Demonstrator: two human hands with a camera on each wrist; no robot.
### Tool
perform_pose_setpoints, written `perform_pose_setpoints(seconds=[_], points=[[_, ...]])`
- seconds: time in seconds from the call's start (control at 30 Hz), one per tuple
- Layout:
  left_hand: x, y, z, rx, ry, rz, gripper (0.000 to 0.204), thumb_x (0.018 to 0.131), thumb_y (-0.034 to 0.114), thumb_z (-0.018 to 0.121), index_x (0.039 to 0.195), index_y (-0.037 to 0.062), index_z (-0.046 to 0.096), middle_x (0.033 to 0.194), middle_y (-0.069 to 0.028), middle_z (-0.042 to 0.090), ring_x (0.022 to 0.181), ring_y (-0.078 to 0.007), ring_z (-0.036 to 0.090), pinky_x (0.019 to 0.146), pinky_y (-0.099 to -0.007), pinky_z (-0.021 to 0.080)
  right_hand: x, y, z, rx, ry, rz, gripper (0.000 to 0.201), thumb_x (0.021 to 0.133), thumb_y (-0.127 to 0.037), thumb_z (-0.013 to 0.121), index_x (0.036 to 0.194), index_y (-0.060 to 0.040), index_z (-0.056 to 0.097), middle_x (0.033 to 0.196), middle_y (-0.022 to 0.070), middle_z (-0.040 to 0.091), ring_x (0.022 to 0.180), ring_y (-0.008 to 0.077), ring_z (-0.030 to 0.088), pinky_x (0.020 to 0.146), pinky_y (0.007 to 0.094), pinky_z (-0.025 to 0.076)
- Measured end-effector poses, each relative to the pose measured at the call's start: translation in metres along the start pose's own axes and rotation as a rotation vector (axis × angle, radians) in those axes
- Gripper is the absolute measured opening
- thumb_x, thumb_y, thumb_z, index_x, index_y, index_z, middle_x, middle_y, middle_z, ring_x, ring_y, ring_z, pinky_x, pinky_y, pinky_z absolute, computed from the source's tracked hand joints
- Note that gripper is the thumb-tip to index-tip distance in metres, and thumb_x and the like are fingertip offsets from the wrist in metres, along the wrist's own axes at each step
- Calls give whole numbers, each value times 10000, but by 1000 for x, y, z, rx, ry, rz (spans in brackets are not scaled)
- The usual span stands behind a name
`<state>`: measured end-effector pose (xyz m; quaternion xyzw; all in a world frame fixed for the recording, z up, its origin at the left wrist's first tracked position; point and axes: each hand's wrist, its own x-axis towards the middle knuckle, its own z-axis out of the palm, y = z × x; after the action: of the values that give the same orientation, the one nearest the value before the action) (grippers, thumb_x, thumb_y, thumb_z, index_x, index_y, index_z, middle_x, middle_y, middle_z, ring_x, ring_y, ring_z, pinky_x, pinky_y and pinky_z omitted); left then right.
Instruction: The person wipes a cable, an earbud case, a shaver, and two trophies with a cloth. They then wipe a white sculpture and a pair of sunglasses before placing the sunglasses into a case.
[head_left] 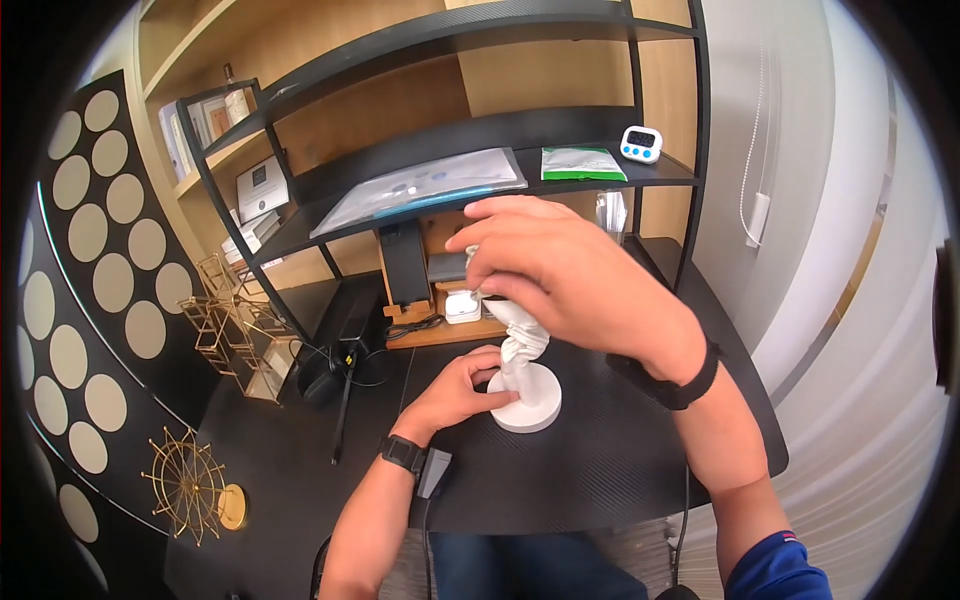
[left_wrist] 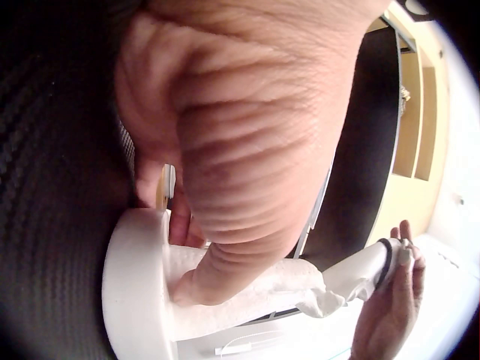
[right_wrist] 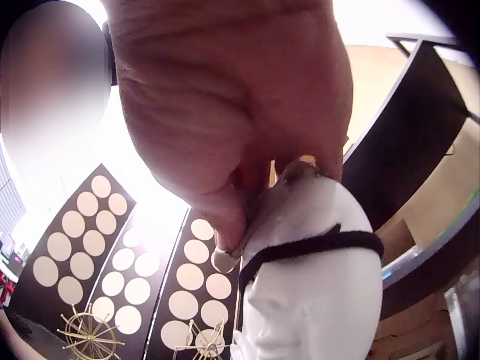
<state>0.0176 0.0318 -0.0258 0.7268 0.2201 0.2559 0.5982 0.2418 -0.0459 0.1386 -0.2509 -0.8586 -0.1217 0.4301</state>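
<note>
- White mannequin head tops a stem on black desk; wide round base gives footing.
- Left hand grips stem low, thumb wrapped across it, likely to stop tipping.
- Right hand curls thumb and fingers round crown, above black band, probably adjusting something; exact fingertip hold hidden.
- Shelf behind carries green-edged packet and timer, keeping both off the work area.
</note>
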Motion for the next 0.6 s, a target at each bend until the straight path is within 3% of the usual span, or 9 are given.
perform_pose_setpoints(seconds=[0.17,0.23,0.27,0.47,0.6], points=[[0,-2,-1,5,-12,-1,482,931,5,856,1385,-25,698,1371,-12,598,1295,-135,624,1162,-302,479,0,-2,2,-78,20,15,59,988,-87,730,1013,-34,735,1234,99,771,1275,365,666,1044,459,550],[2,-6,-3,17,-8,5,489,928,2,858,1389,-24,697,1379,-13,597,1301,-136,620,1167,-302,475,1,2,1,27,89,77,98,994,-109,692,1045,-26,704,1057,127,737,1102,376,686,939,464,559],[3,-8,-4,17,-20,17,492,927,3,859,1390,-22,697,1381,-13,598,1304,-136,618,1170,-302,472,0,1,0,30,85,78,98,994,-109,692,1045,-26,704,1057,127,737,1102,376,686,939,464,559],[2,-7,-6,46,-22,-2,609,921,-41,845,1493,26,647,1458,17,636,1341,-117,605,1178,-306,468,1,-4,-11,152,126,349,232,1118,-204,578,1110,15,657,929,220,698,896,443,672,806,486,536],[3,-10,-7,56,-20,-3,622,915,-33,856,1498,28,648,1445,17,647,1344,-122,609,1184,-308,464,0,-4,-13,121,87,410,289,1154,-241,525,1080,21,622,863,258,659,841,478,639,753,521,496]])
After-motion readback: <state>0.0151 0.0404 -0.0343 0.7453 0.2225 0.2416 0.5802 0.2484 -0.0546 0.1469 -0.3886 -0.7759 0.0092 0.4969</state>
